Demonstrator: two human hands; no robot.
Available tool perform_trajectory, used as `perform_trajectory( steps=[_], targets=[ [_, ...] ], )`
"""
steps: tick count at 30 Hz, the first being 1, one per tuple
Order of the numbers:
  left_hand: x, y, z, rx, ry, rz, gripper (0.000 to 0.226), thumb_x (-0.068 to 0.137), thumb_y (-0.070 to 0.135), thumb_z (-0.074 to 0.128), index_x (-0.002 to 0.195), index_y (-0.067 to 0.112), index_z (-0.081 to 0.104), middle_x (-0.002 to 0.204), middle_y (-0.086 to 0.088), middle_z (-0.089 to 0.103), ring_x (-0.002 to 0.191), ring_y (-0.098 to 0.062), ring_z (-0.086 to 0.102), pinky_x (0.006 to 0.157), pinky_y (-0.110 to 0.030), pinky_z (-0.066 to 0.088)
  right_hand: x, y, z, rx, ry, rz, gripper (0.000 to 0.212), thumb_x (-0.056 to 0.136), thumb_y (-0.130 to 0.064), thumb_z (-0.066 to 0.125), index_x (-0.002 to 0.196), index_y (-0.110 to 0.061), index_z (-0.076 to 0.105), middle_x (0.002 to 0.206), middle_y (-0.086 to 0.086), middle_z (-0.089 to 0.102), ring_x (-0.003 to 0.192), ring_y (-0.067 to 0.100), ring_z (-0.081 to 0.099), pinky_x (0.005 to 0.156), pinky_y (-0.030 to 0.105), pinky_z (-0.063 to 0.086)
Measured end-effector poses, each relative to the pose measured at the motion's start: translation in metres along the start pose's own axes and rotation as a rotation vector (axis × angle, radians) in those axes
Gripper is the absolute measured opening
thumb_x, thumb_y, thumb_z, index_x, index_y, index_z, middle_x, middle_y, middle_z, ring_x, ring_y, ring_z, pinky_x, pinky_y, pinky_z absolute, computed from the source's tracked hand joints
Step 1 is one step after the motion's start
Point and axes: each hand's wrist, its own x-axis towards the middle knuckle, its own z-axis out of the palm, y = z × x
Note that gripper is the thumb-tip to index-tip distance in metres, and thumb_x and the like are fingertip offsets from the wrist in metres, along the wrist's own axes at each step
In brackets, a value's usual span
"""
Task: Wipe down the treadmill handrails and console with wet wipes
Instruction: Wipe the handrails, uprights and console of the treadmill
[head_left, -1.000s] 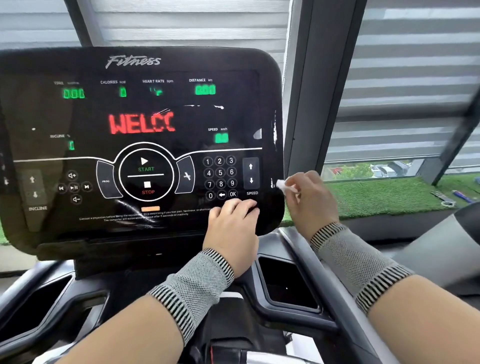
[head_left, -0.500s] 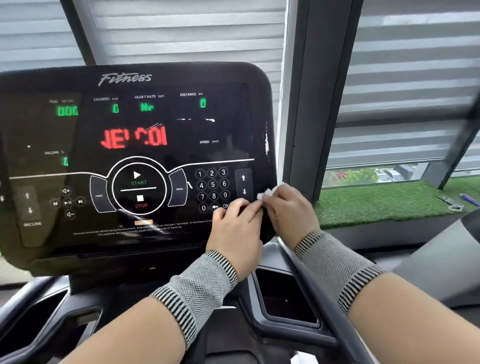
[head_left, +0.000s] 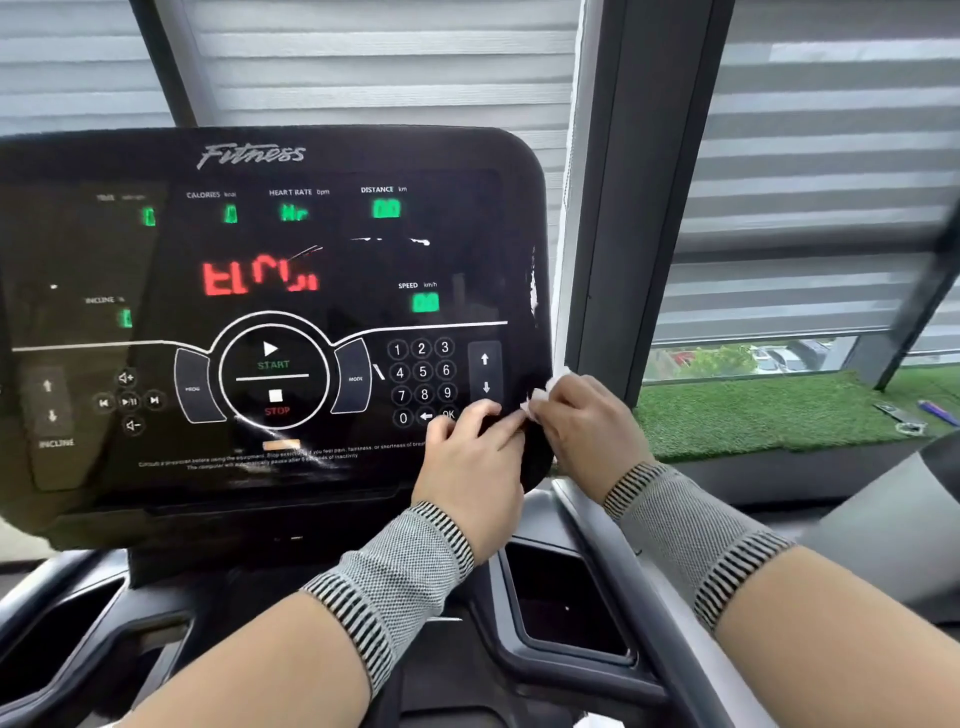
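Both hands have closed in on each other over the last second: the right hand (head_left: 582, 421), which was out past the side edge of the console (head_left: 260, 322) with the wipe, has come back in and now meets the left hand (head_left: 470, 457) at the console's lower right corner. A small white wipe (head_left: 545, 395) is pinched in the right hand's fingertips, bunched up, with a bit sticking out above the knuckles and another bit showing toward the left hand, right against the console's edge. Fingers of the left hand are curled and lie on the black panel just under the number keys (head_left: 422, 382) and the speed arrows (head_left: 485, 373), their tips reaching over to the wipe; whether they actually pinch it or only touch it cannot be told. Each wrist wears a grey knitted band with striped edges (head_left: 395, 587). Below and between the forearms sits a dark recessed tray (head_left: 566, 603), and under the right forearm runs a grey handrail (head_left: 639, 582). Beyond the right hand lie a dark window post (head_left: 634, 197), blinds (head_left: 821, 156) and a strip of green turf (head_left: 769, 410).
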Motion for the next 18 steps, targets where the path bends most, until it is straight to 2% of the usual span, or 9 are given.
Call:
perform_trajectory(
  steps=[2, 4, 6, 9, 10, 14, 18],
  targets=[
    [0.0, 0.0, 0.0, 0.012, -0.02, 0.002, 0.047, 0.071, 0.025, 0.031, 0.089, 0.02, 0.074, 0.113, 0.012, 0.067, 0.111, -0.02, 0.054, 0.082, -0.037, 0.028, 0.019, 0.003, -0.001, -0.009, 0.051, -0.002, 0.036, 0.092, -0.023, 0.044, 0.074, -0.006, 0.07, 0.071, 0.005, 0.05, 0.064, 0.025, 0.053, 0.051, 0.037, 0.052],
    [0.0, 0.0, 0.0, 0.019, -0.018, 0.003, 0.046, 0.071, 0.027, 0.031, 0.082, 0.021, 0.074, 0.112, 0.012, 0.068, 0.112, -0.019, 0.053, 0.083, -0.037, 0.027, 0.024, 0.004, 0.0, -0.006, 0.061, -0.006, 0.039, 0.091, -0.025, 0.039, 0.076, -0.007, 0.071, 0.071, 0.005, 0.05, 0.065, 0.024, 0.053, 0.052, 0.036, 0.053],
    [0.0, 0.0, 0.0, -0.016, 0.004, 0.012, 0.043, 0.071, 0.026, 0.031, 0.075, 0.022, 0.073, 0.109, 0.013, 0.069, 0.111, -0.019, 0.053, 0.083, -0.037, 0.026, 0.01, 0.003, 0.001, -0.012, 0.045, -0.015, 0.028, 0.09, -0.018, 0.047, 0.078, -0.009, 0.071, 0.071, 0.004, 0.049, 0.063, 0.023, 0.051, 0.054, 0.033, 0.052],
    [0.002, -0.001, -0.002, -0.032, 0.039, 0.015, 0.041, 0.071, 0.025, 0.031, 0.071, 0.022, 0.072, 0.106, 0.016, 0.069, 0.11, -0.019, 0.054, 0.082, -0.037, 0.025, -0.012, 0.002, 0.002, 0.023, -0.008, -0.056, 0.005, 0.082, -0.007, 0.068, 0.081, -0.011, 0.072, 0.072, 0.004, 0.05, 0.065, 0.023, 0.052, 0.055, 0.031, 0.052],
    [0.003, -0.001, -0.001, -0.034, 0.048, 0.016, 0.041, 0.071, 0.025, 0.032, 0.07, 0.022, 0.072, 0.105, 0.015, 0.069, 0.111, -0.019, 0.051, 0.081, -0.036, 0.025, -0.008, 0.002, 0.001, 0.025, -0.011, -0.065, 0.005, 0.083, -0.009, 0.068, 0.081, -0.011, 0.073, 0.073, 0.005, 0.051, 0.065, 0.024, 0.052, 0.055, 0.032, 0.052],
    [0.003, -0.001, 0.001, -0.03, 0.028, 0.019, 0.042, 0.071, 0.028, 0.033, 0.067, 0.023, 0.074, 0.101, 0.012, 0.071, 0.112, -0.018, 0.046, 0.083, -0.037, 0.026, 0.018, 0.004, 0.004, 0.015, 0.075, -0.062, 0.033, 0.09, -0.022, 0.044, 0.076, -0.01, 0.073, 0.072, 0.005, 0.051, 0.065, 0.026, 0.054, 0.054, 0.032, 0.052],
    [0.002, -0.001, -0.002, -0.021, 0.009, 0.024, 0.043, 0.071, 0.027, 0.032, 0.066, 0.023, 0.074, 0.101, 0.015, 0.07, 0.109, -0.02, 0.056, 0.083, -0.037, 0.025, -0.011, 0.0, 0.008, 0.033, 0.009, -0.051, 0.009, 0.085, -0.008, 0.064, 0.086, -0.01, 0.072, 0.074, 0.005, 0.051, 0.063, 0.024, 0.05, 0.053, 0.034, 0.051]
  ],
)
